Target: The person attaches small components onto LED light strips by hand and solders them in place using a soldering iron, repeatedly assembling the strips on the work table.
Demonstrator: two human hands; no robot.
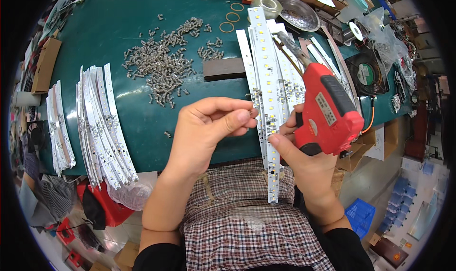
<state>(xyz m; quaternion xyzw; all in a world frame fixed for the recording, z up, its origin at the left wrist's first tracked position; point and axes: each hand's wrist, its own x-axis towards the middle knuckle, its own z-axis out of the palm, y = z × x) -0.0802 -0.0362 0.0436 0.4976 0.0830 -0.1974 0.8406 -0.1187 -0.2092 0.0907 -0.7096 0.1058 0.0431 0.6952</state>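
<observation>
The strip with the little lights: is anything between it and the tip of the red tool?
Nothing visible. The red tool in the right hand points its tip along the strip; the left hand pinches at the strip's edge.

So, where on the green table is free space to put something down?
Bare green table shows left of and beyond the pile of small metal parts, and between the fanned white strips and the left hand. Crowded: around the LED strip stack, the red soldering gun and the right hand.
</observation>
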